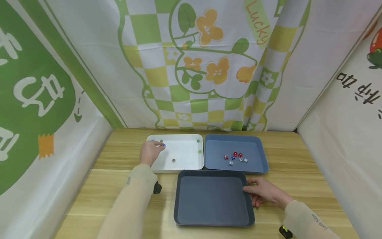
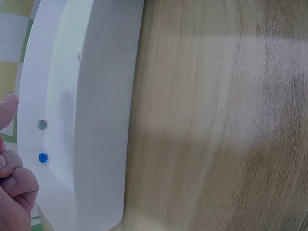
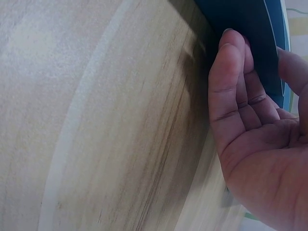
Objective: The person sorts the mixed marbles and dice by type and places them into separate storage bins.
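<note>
My left hand (image 1: pixel 150 152) reaches over the left side of the white tray (image 1: pixel 186 167). Its thumb and index finger pinch a small blue piece whose kind is too small to tell. In the left wrist view, a round blue bead (image 2: pixel 43 158) and a grey-green bead (image 2: pixel 42 125) show in the tray close to my curled fingers (image 2: pixel 21 185); whether that blue bead is the pinched piece, I cannot tell. My right hand (image 1: pixel 265 191) grips the dark grey tray (image 1: pixel 213 199) by its right wall, with the thumb (image 3: pixel 292 70) on the inner side and the fingers outside.
A blue-grey tray (image 1: pixel 253 146) at the back right holds several red, white and blue dice (image 1: pixel 235 154). Two green beads (image 1: pixel 199 146) and a grey bead (image 1: pixel 173 160) lie in the white tray. Printed curtains (image 1: pixel 215 99) rise behind the wooden table (image 1: pixel 286 156).
</note>
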`<control>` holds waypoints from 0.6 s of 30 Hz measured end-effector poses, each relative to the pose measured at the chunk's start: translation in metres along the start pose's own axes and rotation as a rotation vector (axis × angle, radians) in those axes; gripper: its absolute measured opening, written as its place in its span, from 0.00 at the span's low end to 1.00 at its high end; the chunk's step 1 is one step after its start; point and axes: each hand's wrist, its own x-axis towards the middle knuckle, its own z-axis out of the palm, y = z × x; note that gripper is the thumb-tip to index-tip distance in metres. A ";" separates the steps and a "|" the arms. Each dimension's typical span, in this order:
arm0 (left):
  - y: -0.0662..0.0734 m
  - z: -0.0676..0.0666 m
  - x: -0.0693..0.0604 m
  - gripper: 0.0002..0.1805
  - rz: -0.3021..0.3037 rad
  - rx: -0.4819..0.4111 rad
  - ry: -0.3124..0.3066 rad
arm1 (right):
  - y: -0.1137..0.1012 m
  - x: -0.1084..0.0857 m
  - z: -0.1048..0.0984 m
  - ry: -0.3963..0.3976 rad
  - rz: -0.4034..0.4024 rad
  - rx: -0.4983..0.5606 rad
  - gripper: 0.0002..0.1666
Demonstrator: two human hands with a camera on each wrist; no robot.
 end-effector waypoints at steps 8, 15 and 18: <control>-0.001 0.016 0.008 0.13 -0.023 0.018 0.021 | 0.000 0.000 0.000 -0.005 -0.001 0.009 0.24; -0.005 0.031 0.009 0.13 -0.059 0.028 0.001 | 0.000 0.001 0.000 0.011 0.003 0.000 0.27; -0.003 0.036 0.008 0.12 -0.070 0.034 0.000 | 0.001 0.002 0.000 0.016 0.000 -0.006 0.25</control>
